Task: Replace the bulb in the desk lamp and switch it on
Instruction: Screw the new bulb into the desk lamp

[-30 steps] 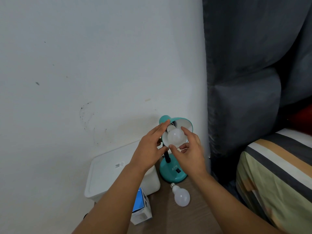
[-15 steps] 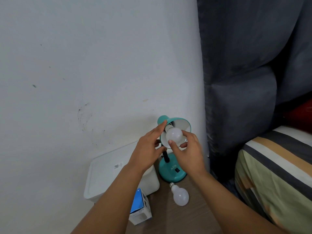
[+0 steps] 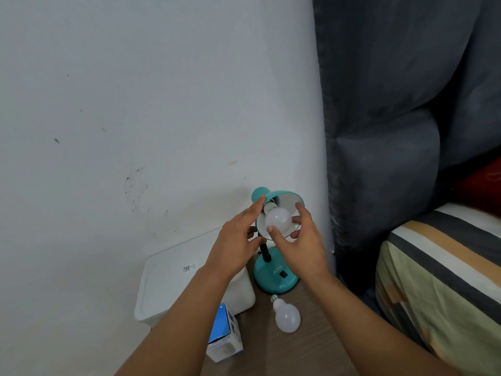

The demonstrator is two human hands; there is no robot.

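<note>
A teal desk lamp [image 3: 276,278] stands on the wooden table, its shade [image 3: 287,198] tilted toward me. A white bulb [image 3: 278,219] sits in the shade's socket, unlit. My right hand [image 3: 301,248] grips this bulb with thumb and fingertips. My left hand [image 3: 238,240] rests against the left side of the shade, fingers on its neck, holding it steady. A second white bulb [image 3: 287,317] lies loose on the table in front of the lamp base. A black switch [image 3: 283,274] shows on the base.
A white lidded plastic box [image 3: 173,280] stands left of the lamp against the wall. A blue and white bulb carton [image 3: 225,335] lies near the table's front. A dark curtain [image 3: 393,131] hangs at right, with a striped bed [image 3: 447,267] below it.
My right hand has shifted its fingers around the bulb in the socket, the thumb moving to the bulb's lower left. My left hand stays on the shade.
</note>
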